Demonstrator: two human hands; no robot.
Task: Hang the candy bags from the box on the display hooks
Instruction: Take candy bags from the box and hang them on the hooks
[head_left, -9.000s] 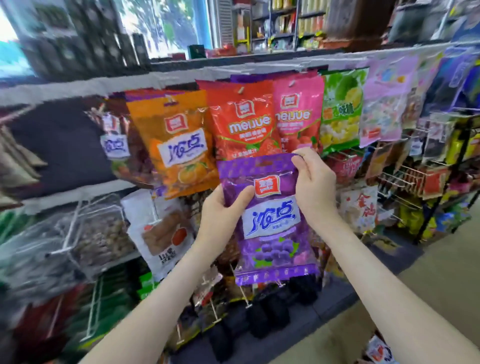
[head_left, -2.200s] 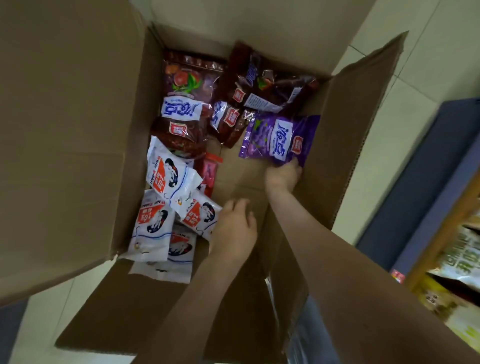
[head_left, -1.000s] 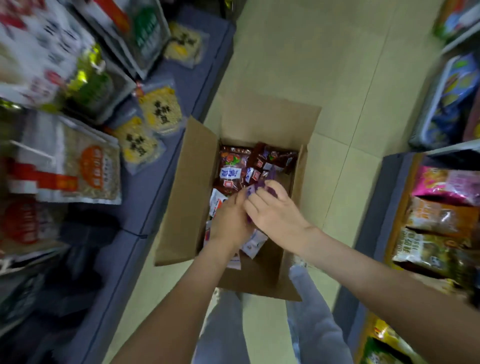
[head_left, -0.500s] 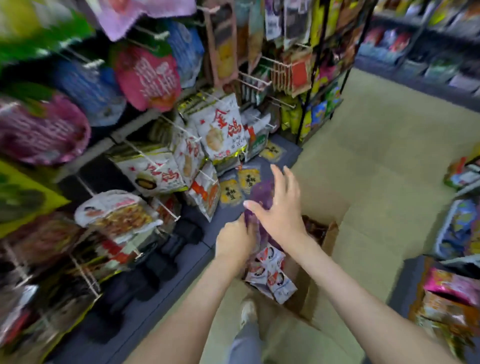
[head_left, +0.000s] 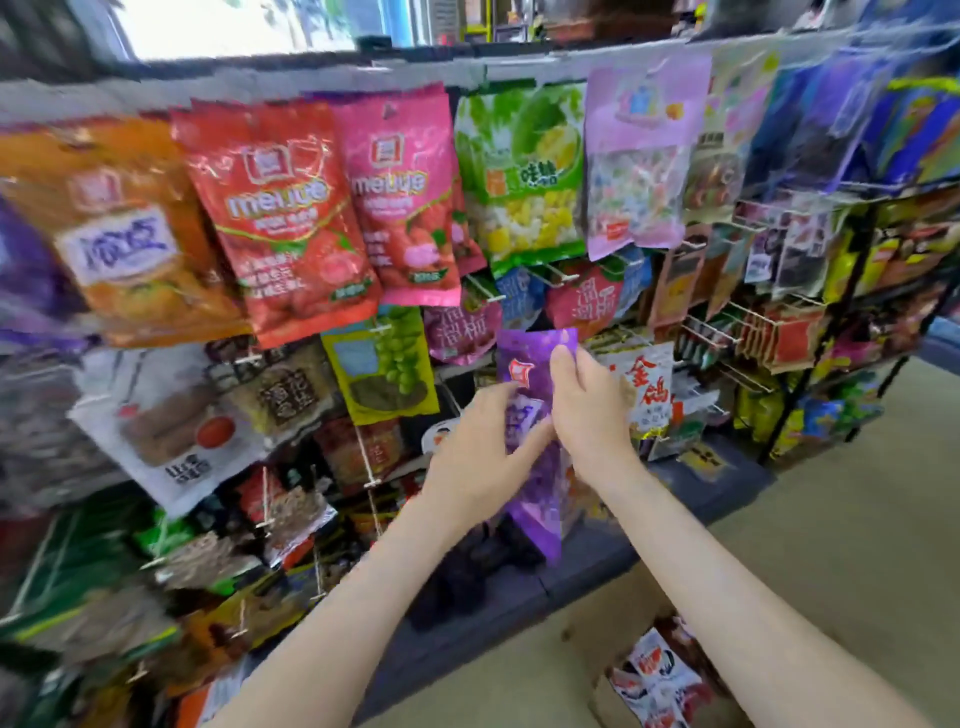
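A purple candy bag (head_left: 535, 364) hangs upright between my two hands in front of the display rack. My right hand (head_left: 589, 410) pinches its upper right edge, thumb on the front. My left hand (head_left: 480, 452) holds the bag's middle from the left side, fingers against it. The bag's lower part shows below my hands. The cardboard box (head_left: 613, 644) stands on the floor at the lower right, with white candy bags (head_left: 654, 675) showing inside. On the rack's top row hang orange (head_left: 130, 234), red (head_left: 280, 218) and pink (head_left: 405, 202) candy bags.
The rack is packed with hanging snack bags, among them a green bag (head_left: 524, 171) and a lilac bag (head_left: 644, 156). White wire hooks (head_left: 483, 288) stick out of the lower rows. A black wire stand (head_left: 831, 312) of packets stands to the right. Beige floor (head_left: 831, 519) lies at the right.
I have turned up from the box to the rack. The purple bag came out of the box and now hangs upright between both hands, higher than half a second ago.
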